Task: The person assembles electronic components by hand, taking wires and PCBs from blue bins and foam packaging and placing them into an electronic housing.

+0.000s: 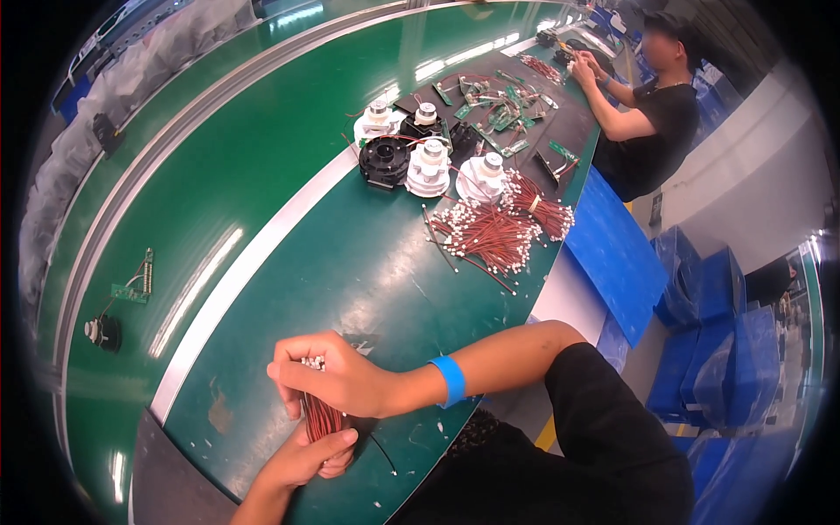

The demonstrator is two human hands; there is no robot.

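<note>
A bundle of red and black wires [321,420] with small white connectors at its top end stands between my two hands, over the near part of the green bench. My left hand [306,455] is closed round the lower part of the bundle. Above it, my right hand [337,376], with a blue band at the wrist, curls round the connector end; its fingers hide part of the wires. One loose dark wire [383,455] lies on the bench beside my left hand. Farther off rests a large pile of similar red wires [494,232], with a tied bundle [538,206] next to it.
White and black motor units [429,166] stand beyond the wire pile, with green circuit boards [503,109] behind them. On the left, a green conveyor belt [201,227] carries a small motor with a board [103,332]. A co-worker [652,114] works at the far right, near blue bins [717,350].
</note>
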